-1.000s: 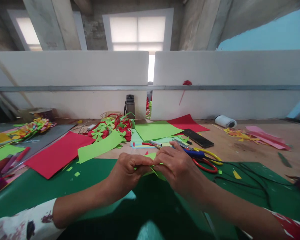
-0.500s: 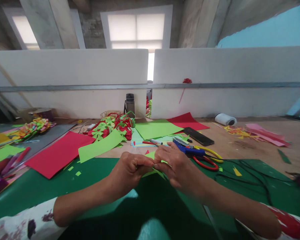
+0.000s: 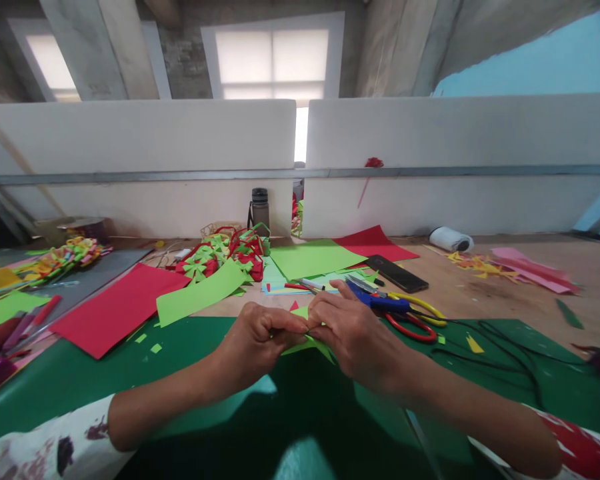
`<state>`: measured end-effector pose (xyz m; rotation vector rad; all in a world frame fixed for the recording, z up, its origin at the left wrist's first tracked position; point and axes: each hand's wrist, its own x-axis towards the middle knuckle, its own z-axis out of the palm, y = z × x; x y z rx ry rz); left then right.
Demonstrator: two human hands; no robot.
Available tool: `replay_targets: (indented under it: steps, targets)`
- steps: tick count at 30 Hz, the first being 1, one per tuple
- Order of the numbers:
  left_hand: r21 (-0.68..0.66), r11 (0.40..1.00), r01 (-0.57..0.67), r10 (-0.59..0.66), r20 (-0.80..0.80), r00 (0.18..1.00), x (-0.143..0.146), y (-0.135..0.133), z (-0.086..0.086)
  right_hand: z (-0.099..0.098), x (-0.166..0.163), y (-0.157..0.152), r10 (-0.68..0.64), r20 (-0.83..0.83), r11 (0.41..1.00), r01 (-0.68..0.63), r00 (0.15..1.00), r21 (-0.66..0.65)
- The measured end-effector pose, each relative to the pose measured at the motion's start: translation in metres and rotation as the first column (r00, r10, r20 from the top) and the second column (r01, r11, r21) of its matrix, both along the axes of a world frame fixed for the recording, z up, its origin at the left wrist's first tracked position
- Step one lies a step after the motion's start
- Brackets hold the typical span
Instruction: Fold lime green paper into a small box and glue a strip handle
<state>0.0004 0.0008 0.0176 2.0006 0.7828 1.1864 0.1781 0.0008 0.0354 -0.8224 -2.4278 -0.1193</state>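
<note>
Both hands, left hand and right hand, are pinching a folded green paper piece between them above the green mat, scissors lying just beside.

White partition panels back the wooden table; bright windows (two, frosted) glow above.
</note>
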Motion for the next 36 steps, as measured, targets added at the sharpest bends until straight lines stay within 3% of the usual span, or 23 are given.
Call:
replay_targets:
  steps: [9,25,28,32,36]
  targets:
    - [0.031,0.999,-0.017,0.018,-0.038,0.999,0.000,0.000,0.003,0.005,0.001,-0.002,0.005,0.016,0.999,-0.004,1.000,-0.040]
    - [0.281,0.948,-0.147,0.146,0.025,0.989,0.001,-0.001,0.001,0.015,0.007,-0.005,0.073,-0.161,0.977,-0.103,0.984,-0.187]
    - [0.296,0.939,-0.175,0.168,0.050,0.984,0.001,-0.002,0.003,0.015,0.007,-0.008,0.077,-0.177,0.981,-0.106,0.981,-0.164]
    - [0.328,0.925,-0.192,0.171,0.089,0.981,0.002,-0.005,0.003,0.010,0.003,-0.013,-0.039,-0.175,0.997,0.026,0.984,-0.072]
    - [0.363,0.915,-0.178,0.144,0.119,0.982,0.003,-0.008,0.004,0.006,-0.001,-0.016,-0.038,-0.206,0.999,0.043,0.978,0.020]
